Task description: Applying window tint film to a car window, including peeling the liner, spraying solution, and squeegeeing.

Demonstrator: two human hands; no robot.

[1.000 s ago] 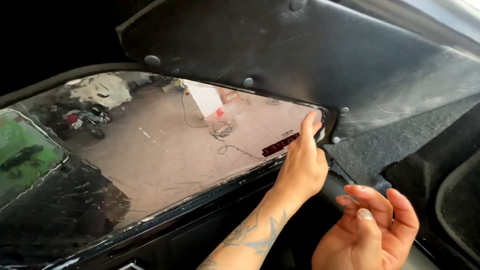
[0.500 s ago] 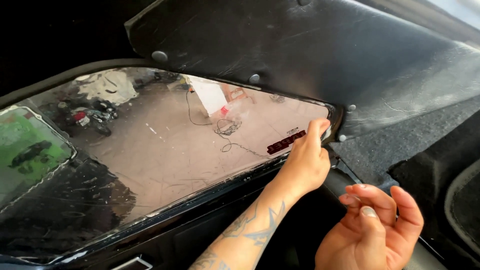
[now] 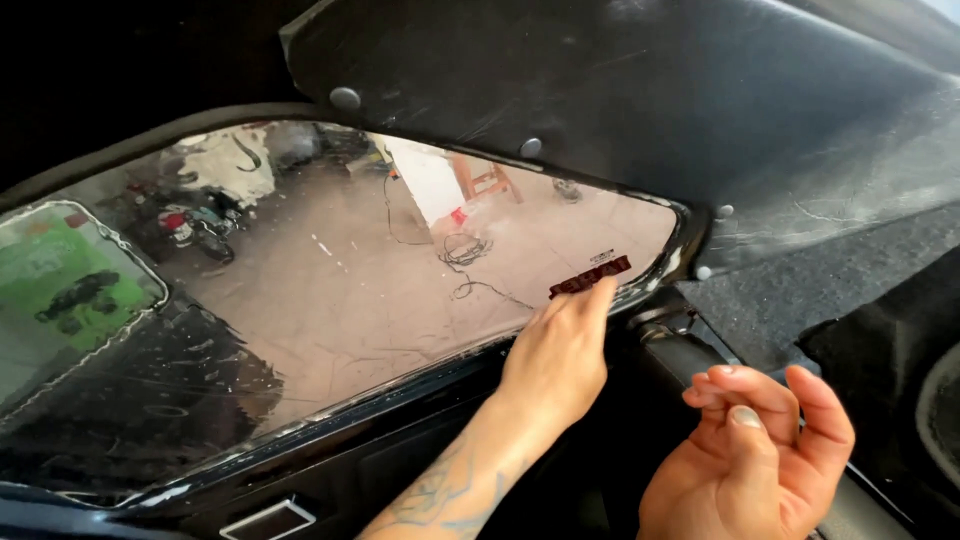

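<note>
My left hand lies flat against the lower right part of a car's rear window glass, fingertips just under a small dark red sticker on the glass. It holds nothing. My right hand hovers lower right, apart from the glass, with the fingers curled loosely and the thumb against them; nothing is visible in it. A tattooed forearm leads down from the left hand.
A black felt-covered trim panel with round fasteners hangs over the window's top edge. A dark window frame and rubber seal run below the glass. Black carpet lining fills the right side. Outside, a concrete floor, cables and a motorbike show.
My left hand has slid from the window's right corner down and left along the glass to below the sticker. The view has shifted left; the right hand stays about the same.
</note>
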